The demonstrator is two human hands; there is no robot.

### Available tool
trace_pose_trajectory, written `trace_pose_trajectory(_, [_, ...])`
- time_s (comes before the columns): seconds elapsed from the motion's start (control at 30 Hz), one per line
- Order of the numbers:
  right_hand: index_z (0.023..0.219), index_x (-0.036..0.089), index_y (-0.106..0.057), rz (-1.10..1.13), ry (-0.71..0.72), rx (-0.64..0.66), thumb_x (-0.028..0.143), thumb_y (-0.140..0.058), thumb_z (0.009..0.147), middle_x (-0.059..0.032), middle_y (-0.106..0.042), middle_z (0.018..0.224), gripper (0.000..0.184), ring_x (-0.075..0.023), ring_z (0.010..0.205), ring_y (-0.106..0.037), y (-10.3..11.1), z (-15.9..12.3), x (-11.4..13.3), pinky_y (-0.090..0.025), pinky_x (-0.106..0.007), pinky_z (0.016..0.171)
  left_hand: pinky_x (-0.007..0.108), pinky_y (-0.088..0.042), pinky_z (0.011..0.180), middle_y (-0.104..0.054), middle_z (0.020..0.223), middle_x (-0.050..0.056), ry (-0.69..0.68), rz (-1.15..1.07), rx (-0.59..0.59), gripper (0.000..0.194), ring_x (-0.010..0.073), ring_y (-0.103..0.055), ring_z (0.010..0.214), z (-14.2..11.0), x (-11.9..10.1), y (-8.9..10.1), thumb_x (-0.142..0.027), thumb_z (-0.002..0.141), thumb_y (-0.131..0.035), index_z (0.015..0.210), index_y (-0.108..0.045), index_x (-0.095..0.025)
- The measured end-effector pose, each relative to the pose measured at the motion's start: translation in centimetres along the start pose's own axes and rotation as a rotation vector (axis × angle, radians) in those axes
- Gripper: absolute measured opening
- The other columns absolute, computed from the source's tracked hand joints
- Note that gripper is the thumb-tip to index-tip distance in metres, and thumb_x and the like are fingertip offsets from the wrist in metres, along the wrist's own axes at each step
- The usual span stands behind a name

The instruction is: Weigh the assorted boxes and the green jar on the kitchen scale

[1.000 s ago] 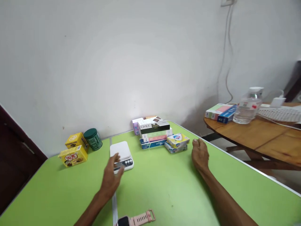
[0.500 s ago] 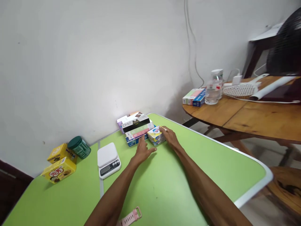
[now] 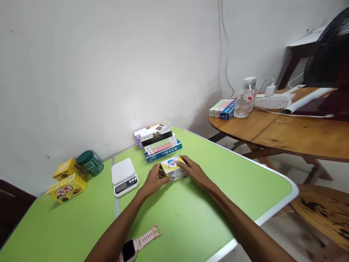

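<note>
Both my hands grip a small stack of soap boxes (image 3: 172, 168), yellow on top, resting on the green table (image 3: 218, 189). My left hand (image 3: 154, 179) closes on their left end and my right hand (image 3: 192, 170) wraps their right end. Just behind them lies a stack of flat boxes (image 3: 159, 143). A white kitchen scale (image 3: 124, 176) sits to the left of my left hand.
Two yellow boxes (image 3: 68, 180) and a green-lidded jar (image 3: 89, 163) stand at the far left by the wall. A pink smartwatch (image 3: 137, 244) lies near the front edge. A wooden table (image 3: 286, 127) on the right carries boxes, a water bottle and a racket-shaped swatter.
My hands have closed on the soap boxes and drawn them toward me, away from the stack of flat boxes. The view has shifted slightly.
</note>
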State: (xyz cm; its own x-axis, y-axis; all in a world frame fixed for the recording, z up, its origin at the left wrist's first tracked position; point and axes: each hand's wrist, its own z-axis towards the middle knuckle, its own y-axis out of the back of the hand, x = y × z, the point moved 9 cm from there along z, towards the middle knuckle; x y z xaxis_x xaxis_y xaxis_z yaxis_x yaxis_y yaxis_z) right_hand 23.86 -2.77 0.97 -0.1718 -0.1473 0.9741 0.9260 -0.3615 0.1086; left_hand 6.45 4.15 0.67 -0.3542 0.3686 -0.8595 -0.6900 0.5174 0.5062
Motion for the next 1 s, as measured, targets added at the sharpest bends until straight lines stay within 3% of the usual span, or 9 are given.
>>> trace_pose_trajectory(0.1, [0.138,0.023,-0.063,0.162,-0.037,0.215,0.054,-0.079,0.074,-0.0112,-0.073,0.129,0.073,-0.0317,0.109,-0.07,-2.5,-2.2,0.4,-0.056,-0.047,0.095,0.038,-0.055,0.08,-0.072,0.115,0.015,0.02,0.007,0.016,0.058,0.0251,-0.069,0.096,-3.1,0.4,2.0,-0.03,0.073,-0.086,0.122,-0.06,-0.015])
trace_pose_trajectory(0.2, [0.137,0.023,-0.063,0.195,-0.051,0.349,0.048,-0.086,0.07,-0.012,-0.07,0.134,0.076,-0.0329,0.118,-0.068,-4.3,-3.5,0.7,-0.053,-0.049,0.104,0.039,-0.055,0.082,-0.072,0.118,0.015,0.042,0.007,0.028,0.06,0.0264,-0.069,0.099,-5.0,0.7,3.1,-0.029,0.072,-0.087,0.123,-0.06,-0.014])
trace_pose_trajectory(0.5, [0.14,0.024,-0.058,0.185,-0.098,0.483,0.041,-0.086,0.073,-0.0126,-0.067,0.14,0.075,-0.0335,0.119,-0.068,-5.3,-4.6,1.0,-0.054,-0.049,0.105,0.041,-0.058,0.084,-0.071,0.117,0.014,-0.004,-0.077,0.025,0.066,0.0267,-0.07,0.1,-5.9,1.5,3.1,-0.03,0.065,-0.093,0.122,-0.063,-0.015])
trace_pose_trajectory(0.73, [0.138,0.025,-0.057,0.004,-0.169,0.57,0.035,-0.088,0.07,-0.0135,-0.065,0.141,0.075,-0.0354,0.113,-0.071,-6.6,-5.1,1.1,-0.061,-0.046,0.091,0.043,-0.059,0.09,-0.067,0.128,0.016,-0.013,-0.156,0.077,0.069,0.0278,-0.07,0.105,-7.7,1.8,4.1,-0.033,0.067,-0.093,0.127,-0.064,-0.015])
trace_pose_trajectory(0.87, [0.124,0.023,-0.063,-0.082,-0.072,0.588,0.034,-0.084,0.074,-0.0116,-0.069,0.135,0.055,-0.0326,0.113,-0.07,-8.9,-4.7,3.9,-0.06,-0.043,0.094,0.044,-0.059,0.093,-0.067,0.126,0.014,-0.042,-0.13,0.035,0.068,0.0269,-0.069,0.107,-9.6,1.5,7.0,-0.036,0.069,-0.092,0.128,-0.064,-0.017])
trace_pose_trajectory(1.0, [0.115,0.024,-0.063,-0.089,0.043,0.605,0.031,-0.084,0.073,-0.0089,-0.069,0.132,0.048,-0.0299,0.113,-0.07,-13.5,-2.0,7.4,-0.058,-0.043,0.097,0.043,-0.06,0.094,-0.067,0.124,0.012,-0.095,-0.096,-0.077,0.066,0.0262,-0.068,0.11,-10.5,1.1,13.1,-0.039,0.07,-0.091,0.127,-0.064,-0.018])
